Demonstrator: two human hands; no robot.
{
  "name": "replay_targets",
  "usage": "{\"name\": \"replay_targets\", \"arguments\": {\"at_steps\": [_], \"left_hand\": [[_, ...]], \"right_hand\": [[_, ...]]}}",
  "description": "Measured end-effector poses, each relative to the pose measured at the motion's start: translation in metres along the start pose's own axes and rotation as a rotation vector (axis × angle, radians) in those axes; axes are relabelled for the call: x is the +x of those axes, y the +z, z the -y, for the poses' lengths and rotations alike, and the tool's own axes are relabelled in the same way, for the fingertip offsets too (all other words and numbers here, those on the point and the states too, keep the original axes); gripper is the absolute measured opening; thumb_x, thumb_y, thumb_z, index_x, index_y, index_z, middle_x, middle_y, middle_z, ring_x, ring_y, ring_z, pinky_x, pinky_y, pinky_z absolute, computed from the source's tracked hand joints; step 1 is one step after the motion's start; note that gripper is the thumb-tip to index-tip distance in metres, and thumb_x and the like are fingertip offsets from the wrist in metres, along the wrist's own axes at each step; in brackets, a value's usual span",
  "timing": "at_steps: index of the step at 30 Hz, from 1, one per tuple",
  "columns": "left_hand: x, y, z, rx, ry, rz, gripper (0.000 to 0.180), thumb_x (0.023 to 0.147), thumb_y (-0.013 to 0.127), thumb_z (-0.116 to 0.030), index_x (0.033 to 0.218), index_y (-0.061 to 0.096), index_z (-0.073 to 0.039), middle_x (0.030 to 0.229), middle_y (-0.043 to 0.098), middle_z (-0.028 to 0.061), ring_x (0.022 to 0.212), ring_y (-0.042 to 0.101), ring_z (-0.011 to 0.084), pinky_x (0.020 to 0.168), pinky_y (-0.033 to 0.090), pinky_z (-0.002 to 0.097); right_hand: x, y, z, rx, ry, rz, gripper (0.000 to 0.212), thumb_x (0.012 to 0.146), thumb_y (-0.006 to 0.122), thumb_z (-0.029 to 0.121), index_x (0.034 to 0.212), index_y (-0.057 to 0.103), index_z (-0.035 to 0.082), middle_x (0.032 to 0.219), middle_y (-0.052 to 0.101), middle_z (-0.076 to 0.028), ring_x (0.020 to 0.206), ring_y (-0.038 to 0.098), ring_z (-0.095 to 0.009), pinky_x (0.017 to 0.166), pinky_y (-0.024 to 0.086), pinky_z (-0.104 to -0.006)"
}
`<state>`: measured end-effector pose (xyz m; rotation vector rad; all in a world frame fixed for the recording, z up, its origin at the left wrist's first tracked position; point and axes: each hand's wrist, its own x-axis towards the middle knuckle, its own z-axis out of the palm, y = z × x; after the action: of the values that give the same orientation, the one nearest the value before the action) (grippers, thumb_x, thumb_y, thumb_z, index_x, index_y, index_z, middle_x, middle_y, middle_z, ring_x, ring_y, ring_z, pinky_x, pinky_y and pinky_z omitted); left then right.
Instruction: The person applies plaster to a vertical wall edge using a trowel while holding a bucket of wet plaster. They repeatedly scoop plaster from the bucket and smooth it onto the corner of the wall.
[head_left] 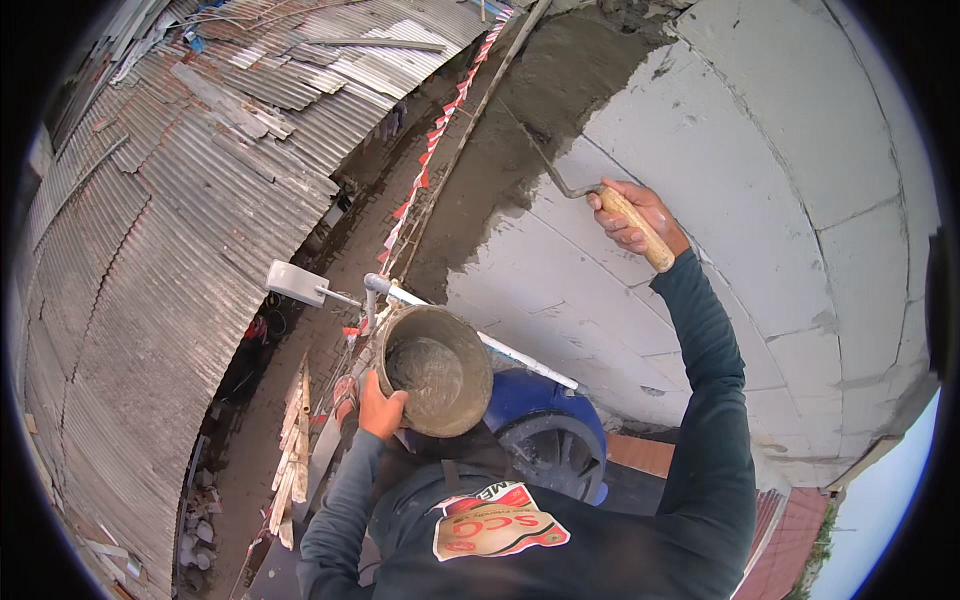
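My right hand point(637, 215) is wrapped round the wooden handle of a trowel point(637, 228). Its thin blade, seen nearly edge-on, points up and left against the wet grey mortar point(540, 110) spread over the far left part of the block wall point(710, 130). With my left hand point(380, 408) I grip the near left rim of a round mortar bucket point(470, 372), tilted so its inside shows. Some wet grey mortar point(425, 368) lies at its bottom. The fingers under the bucket are hidden.
A blue drum point(540, 395) with a dark lid stands just below the bucket, beside a white pipe point(515, 355). A lamp point(297, 283) juts out left. Red-and-white bunting point(430, 150) runs along the wall's edge. Far below are corrugated roofs point(150, 270) and wood strips point(293, 450).
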<state>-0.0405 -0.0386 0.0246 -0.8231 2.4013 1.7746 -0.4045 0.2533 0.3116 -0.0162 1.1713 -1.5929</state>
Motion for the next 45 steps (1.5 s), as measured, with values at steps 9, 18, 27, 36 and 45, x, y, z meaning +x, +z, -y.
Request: {"name": "replay_targets", "arguments": {"at_steps": [9,18,27,36,45], "left_hand": [[0.017,0.007,0.010,-0.148,-0.118,0.079,0.054,0.078,0.072,-0.016,0.124,0.054,0.004,0.115,0.069,0.0302,0.111,0.067,0.0452,0.098,0.051,0.0465],[0.019,0.003,0.014,-0.149,-0.110,0.094,0.052,0.076,0.072,-0.015,0.120,0.056,0.006,0.116,0.067,0.0280,0.112,0.065,0.0418,0.098,0.050,0.0451],[0.025,0.008,0.046,-0.229,-0.113,0.065,0.051,0.072,0.072,-0.014,0.116,0.057,0.006,0.110,0.066,0.0266,0.107,0.064,0.0401,0.097,0.050,0.0446],[0.018,0.009,0.028,-0.191,-0.132,0.078,0.051,0.073,0.072,-0.014,0.118,0.056,0.005,0.115,0.066,0.0271,0.113,0.063,0.0414,0.098,0.050,0.0447],[0.015,0.000,-0.004,-0.111,-0.124,0.096,0.049,0.076,0.072,-0.014,0.118,0.056,0.005,0.118,0.065,0.0286,0.113,0.063,0.0439,0.099,0.049,0.0452]], "right_hand": [[-0.077,0.101,0.006,-0.562,-0.449,-0.216,0.047,0.113,0.047,0.040,0.107,0.062,-0.004,0.068,0.058,-0.007,0.040,0.051,-0.011,0.032,0.043,-0.0243],[-0.008,0.027,-0.330,-1.606,-0.292,-0.400,0.033,0.102,0.065,0.030,0.113,0.063,-0.001,0.093,0.070,-0.024,0.084,0.069,-0.046,0.074,0.055,-0.0513],[0.041,0.031,-0.188,-1.502,-0.453,-0.590,0.030,0.099,0.061,0.024,0.112,0.063,-0.003,0.097,0.071,-0.029,0.090,0.068,-0.051,0.079,0.053,-0.0570],[0.140,-0.034,-0.167,-1.592,-0.295,-0.652,0.030,0.092,0.062,0.022,0.098,0.066,-0.007,0.094,0.070,-0.033,0.092,0.068,-0.050,0.082,0.054,-0.0575],[0.021,0.084,-0.031,-1.328,-0.264,-0.691,0.033,0.095,0.070,0.026,0.105,0.071,-0.006,0.075,0.066,-0.014,0.059,0.064,-0.020,0.055,0.053,-0.0366]]}}
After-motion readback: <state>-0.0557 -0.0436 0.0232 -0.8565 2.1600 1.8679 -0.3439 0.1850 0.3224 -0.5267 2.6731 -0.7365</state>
